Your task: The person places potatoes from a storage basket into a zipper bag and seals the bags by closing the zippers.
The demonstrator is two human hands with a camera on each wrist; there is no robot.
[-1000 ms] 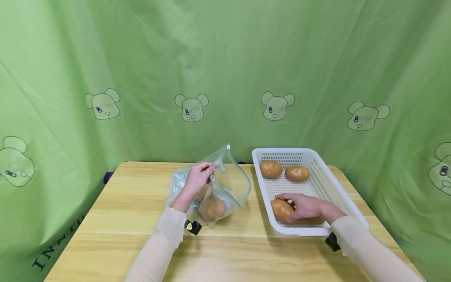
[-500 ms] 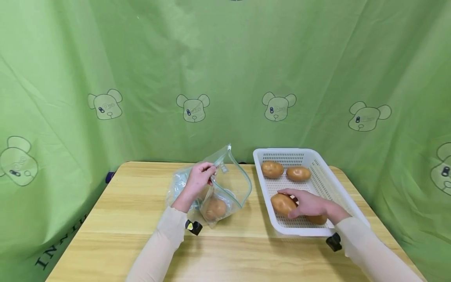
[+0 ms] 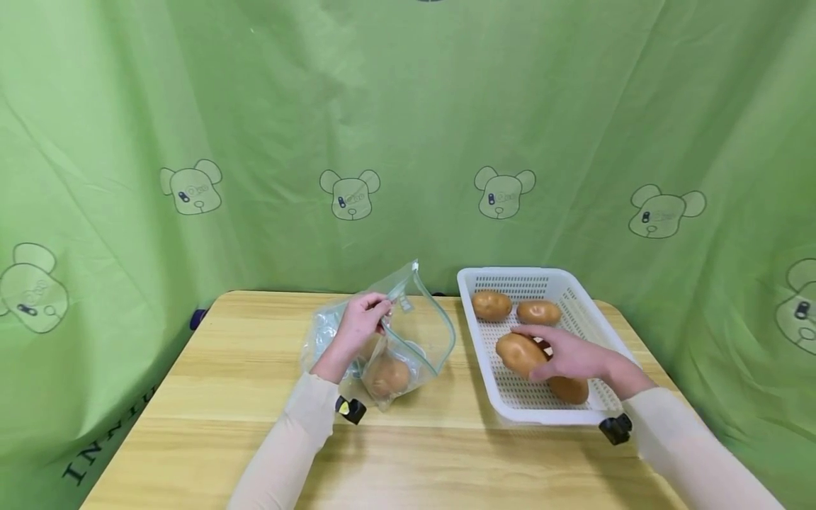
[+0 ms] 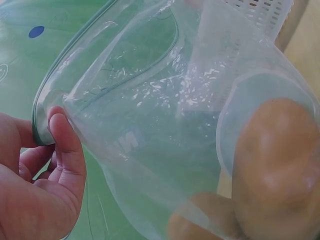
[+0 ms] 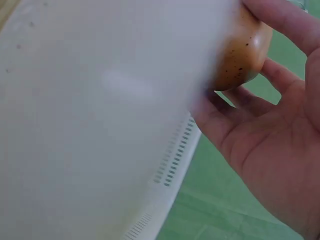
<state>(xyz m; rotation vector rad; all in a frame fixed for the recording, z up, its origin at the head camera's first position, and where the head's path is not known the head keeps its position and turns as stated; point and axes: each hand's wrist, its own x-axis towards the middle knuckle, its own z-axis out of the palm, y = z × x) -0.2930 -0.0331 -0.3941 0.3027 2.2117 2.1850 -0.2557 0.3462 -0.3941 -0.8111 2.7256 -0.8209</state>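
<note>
My left hand (image 3: 358, 322) pinches the rim of a clear zip bag (image 3: 417, 368), whose mouth gapes toward the right. Through the plastic a potato (image 3: 389, 375) is visible in the bag's bottom; in the left wrist view a large potato (image 4: 280, 160) and part of another (image 4: 197, 220) show. Over the near part of a white basket, my right hand (image 3: 574, 353) grips a brown potato (image 3: 519, 354) between thumb and fingers. The right wrist view shows dark specks on that held potato (image 5: 245, 55). Another potato (image 3: 569, 389) lies under the hand, partly covered.
The white perforated basket (image 3: 542, 416) stands on the right of the wooden table (image 3: 408, 460). Two potatoes lie at its far end, one on the left (image 3: 491, 305) and one beside it (image 3: 538, 312). A green curtain (image 3: 408, 127) hangs behind the table.
My right hand has raised the potato and shifted slightly right and away, uncovering more of the potato beneath. The left hand keeps its pinch on the bag, nearly still.
</note>
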